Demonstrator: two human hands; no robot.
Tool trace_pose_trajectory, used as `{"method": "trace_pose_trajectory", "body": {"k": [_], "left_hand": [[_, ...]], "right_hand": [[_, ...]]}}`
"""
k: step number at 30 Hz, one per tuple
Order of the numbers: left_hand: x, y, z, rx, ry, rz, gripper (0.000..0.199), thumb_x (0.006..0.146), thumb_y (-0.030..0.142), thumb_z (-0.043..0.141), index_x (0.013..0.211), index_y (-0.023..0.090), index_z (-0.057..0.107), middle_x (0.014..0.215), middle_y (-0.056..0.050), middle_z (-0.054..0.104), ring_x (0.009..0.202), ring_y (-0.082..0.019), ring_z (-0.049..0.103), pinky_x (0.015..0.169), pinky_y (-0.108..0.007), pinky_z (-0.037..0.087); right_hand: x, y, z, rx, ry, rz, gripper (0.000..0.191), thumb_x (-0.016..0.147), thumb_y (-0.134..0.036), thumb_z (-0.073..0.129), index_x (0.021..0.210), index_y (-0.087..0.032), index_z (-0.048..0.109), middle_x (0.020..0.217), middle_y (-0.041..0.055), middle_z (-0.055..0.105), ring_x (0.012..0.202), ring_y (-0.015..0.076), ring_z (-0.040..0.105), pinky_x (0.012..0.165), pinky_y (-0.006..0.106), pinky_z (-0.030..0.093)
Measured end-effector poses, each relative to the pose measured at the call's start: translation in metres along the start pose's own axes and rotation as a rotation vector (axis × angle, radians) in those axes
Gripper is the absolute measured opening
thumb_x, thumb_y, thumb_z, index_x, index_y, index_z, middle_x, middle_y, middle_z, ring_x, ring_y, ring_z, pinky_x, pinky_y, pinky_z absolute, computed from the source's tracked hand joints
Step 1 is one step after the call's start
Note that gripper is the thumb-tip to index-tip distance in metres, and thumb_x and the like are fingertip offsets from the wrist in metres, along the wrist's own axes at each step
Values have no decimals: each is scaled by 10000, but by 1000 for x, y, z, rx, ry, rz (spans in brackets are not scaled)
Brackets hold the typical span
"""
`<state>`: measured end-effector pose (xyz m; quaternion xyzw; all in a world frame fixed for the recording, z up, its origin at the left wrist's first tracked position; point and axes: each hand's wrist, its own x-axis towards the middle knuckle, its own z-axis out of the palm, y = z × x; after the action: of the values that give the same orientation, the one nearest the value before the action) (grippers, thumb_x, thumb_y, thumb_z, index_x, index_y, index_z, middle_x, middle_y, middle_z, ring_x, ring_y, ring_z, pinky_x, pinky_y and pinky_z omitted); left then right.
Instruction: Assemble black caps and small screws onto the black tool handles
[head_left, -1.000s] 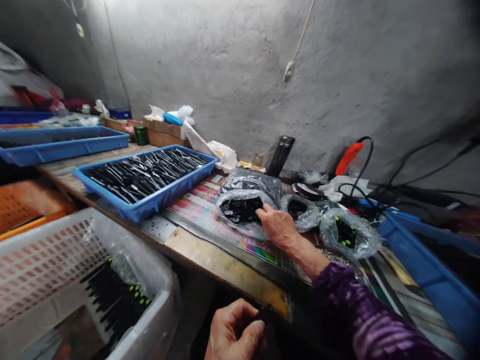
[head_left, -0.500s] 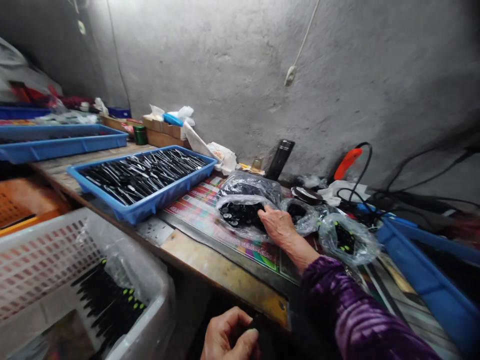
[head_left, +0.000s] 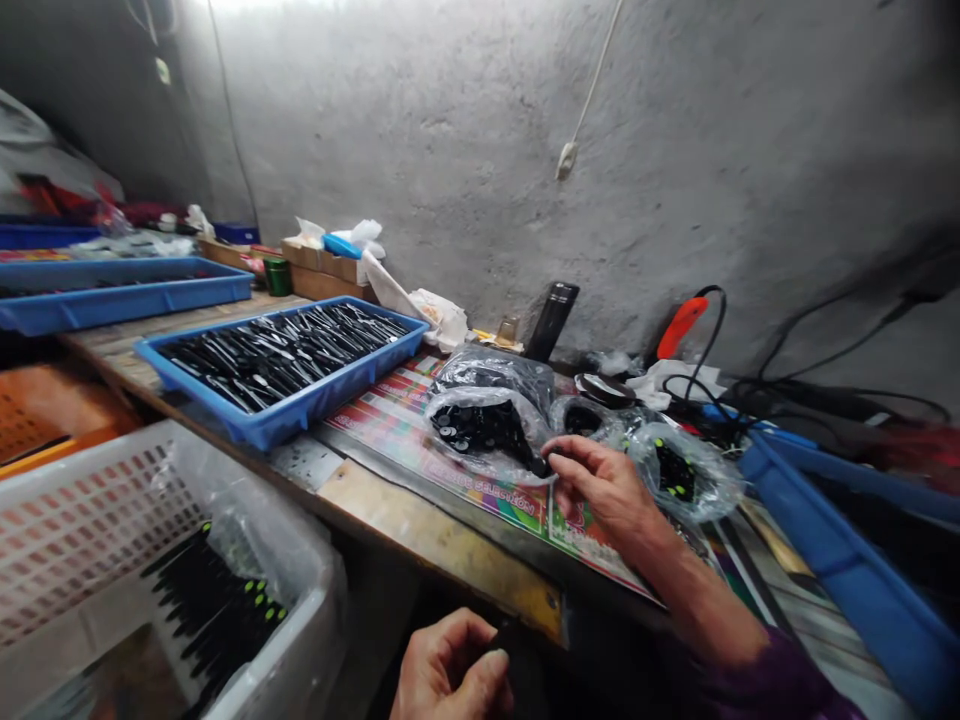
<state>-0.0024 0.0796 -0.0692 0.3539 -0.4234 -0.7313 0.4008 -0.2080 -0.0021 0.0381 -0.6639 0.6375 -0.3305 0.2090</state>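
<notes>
My right hand [head_left: 604, 485] is over the table, just right of an opened clear plastic bag [head_left: 491, 465] filled with small black parts [head_left: 480, 425]. Its thumb and forefinger pinch a small black piece [head_left: 541, 465] at the bag's lower right edge. Low in the picture, my left hand [head_left: 454, 668] is closed, thumb against forefinger. Something dark seems to be at its fingertips, but it blends into the shadow below the table edge. Right of the right hand lies another plastic bag [head_left: 712, 490] of black parts with yellow-green ends.
A blue tray [head_left: 262, 430] of black-and-silver pieces stands on the left of the table. Below it sits a white basket [head_left: 75, 490] holding black sticks with yellow-green ends. A black cylinder [head_left: 553, 320], an orange-handled tool [head_left: 681, 328] and cables line the wall. Another blue bin [head_left: 832, 540] is at right.
My right hand has drawn back from the bag's mouth, towards me and slightly right, with a small black piece between its fingers. My left hand stays almost in place, still closed.
</notes>
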Motion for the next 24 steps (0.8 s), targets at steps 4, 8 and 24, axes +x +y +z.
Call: {"method": "trace_pose_trajectory", "body": {"k": [4, 8, 24], "left_hand": [[-5, 4, 11, -47, -39, -67, 544, 635, 650, 761, 711, 138, 591, 503, 6, 568, 373, -32, 344, 388, -177, 199], [-12, 7, 21, -92, -67, -149, 514, 634, 601, 789, 734, 138, 592, 516, 15, 574, 348, -19, 327, 362, -165, 188], [-26, 18, 53, -25, -91, -288, 511, 596, 564, 820, 751, 131, 597, 527, 14, 579, 360, -23, 368, 352, -150, 236]], "right_hand": [[-50, 2, -1, 585, -11, 112, 305, 832, -427, 619, 945, -148, 577, 466, -47, 537, 385, 115, 508, 418, 206, 423], [-92, 8, 7, 808, 37, 210, 305, 799, -413, 721, 924, -156, 616, 501, -32, 585, 375, 91, 509, 405, 176, 405], [-160, 30, 19, 911, 67, 228, 233, 884, -381, 663, 964, -169, 607, 517, -24, 609, 423, 96, 538, 460, 175, 416]]}}
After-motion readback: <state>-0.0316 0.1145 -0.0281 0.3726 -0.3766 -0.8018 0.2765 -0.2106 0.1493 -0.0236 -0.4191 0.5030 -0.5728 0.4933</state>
